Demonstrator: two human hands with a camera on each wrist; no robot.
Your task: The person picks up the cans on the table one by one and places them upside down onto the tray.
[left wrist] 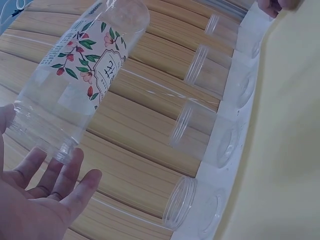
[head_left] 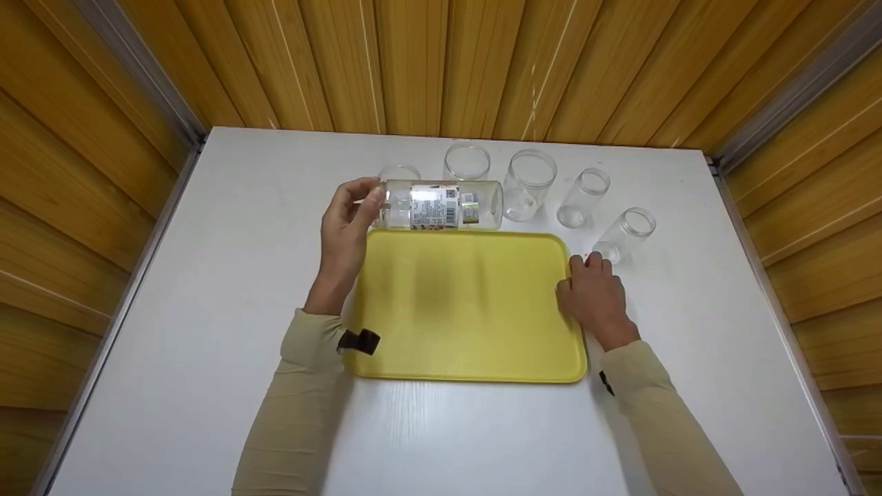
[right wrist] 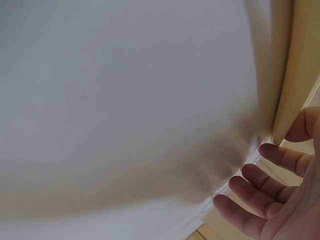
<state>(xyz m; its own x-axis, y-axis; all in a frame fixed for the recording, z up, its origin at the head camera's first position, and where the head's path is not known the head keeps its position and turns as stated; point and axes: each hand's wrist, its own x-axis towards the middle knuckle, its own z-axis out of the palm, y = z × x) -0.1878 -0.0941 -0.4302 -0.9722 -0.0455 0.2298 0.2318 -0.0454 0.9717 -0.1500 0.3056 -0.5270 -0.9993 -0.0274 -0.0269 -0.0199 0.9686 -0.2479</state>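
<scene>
My left hand [head_left: 348, 224] holds a clear jar [head_left: 396, 207] by its threaded mouth end, thumb on the near side. The jar lies sideways in the air, overlapping the far edge of the yellow tray [head_left: 468, 331] in the head view. A label with pink flowers and green leaves [left wrist: 82, 57] wraps it; its barcode side faces the head camera. At the tray's right edge, my right hand [head_left: 594, 296] pinches the rim between thumb and forefinger, the other fingers spread below in the right wrist view.
Several clear open jars stand in an arc behind the tray: a wide jar [head_left: 529, 186], a narrower jar [head_left: 582, 200] and a jar [head_left: 627, 231] close beyond the right hand among them. The white table [head_left: 207, 289] is bounded by wood-patterned walls [head_left: 413, 69].
</scene>
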